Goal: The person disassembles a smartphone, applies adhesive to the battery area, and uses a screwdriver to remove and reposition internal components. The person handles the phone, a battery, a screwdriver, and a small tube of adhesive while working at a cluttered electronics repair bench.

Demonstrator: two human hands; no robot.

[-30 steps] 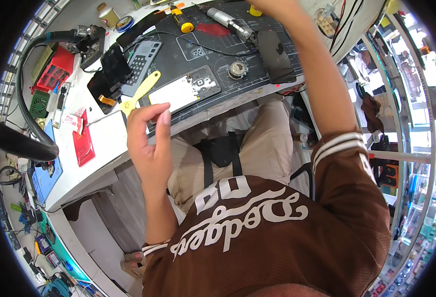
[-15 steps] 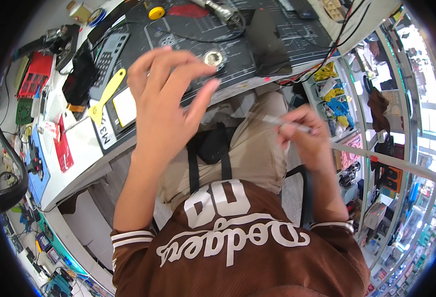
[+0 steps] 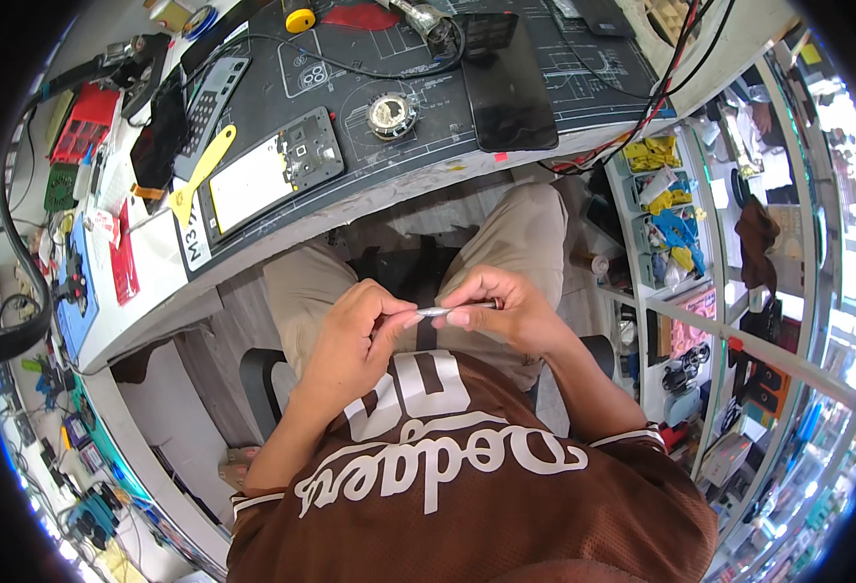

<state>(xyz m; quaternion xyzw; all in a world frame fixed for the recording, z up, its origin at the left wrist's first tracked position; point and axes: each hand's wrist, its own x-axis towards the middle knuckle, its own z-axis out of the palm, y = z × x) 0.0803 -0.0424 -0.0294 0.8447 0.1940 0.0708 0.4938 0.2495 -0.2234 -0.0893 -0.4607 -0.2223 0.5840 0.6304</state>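
Over my lap, in front of my shirt, both hands meet at a slim silver pen-like tool point(image 3: 436, 312). My left hand point(image 3: 355, 330) pinches its left end between thumb and fingertips. Closed around its other half is my right hand point(image 3: 506, 306), with a dark end of the tool showing past the fingers. Its exact kind is too small to make out. On the dark work mat lies a round watch point(image 3: 392, 116) with a silvery rim. Left of the watch is an opened phone point(image 3: 277, 175) with inner parts exposed.
A dark glossy phone or screen panel point(image 3: 508, 83) lies right of the watch. A yellow spudger point(image 3: 204, 173) rests on the opened phone's left side. Red and black wires point(image 3: 656, 97) hang over the desk's right corner, beside shelves point(image 3: 666, 204) of bagged parts.
My left hand has come back from above the desk near the watch to my lap. My right hand has moved left with the tool, and both hands now hold it.
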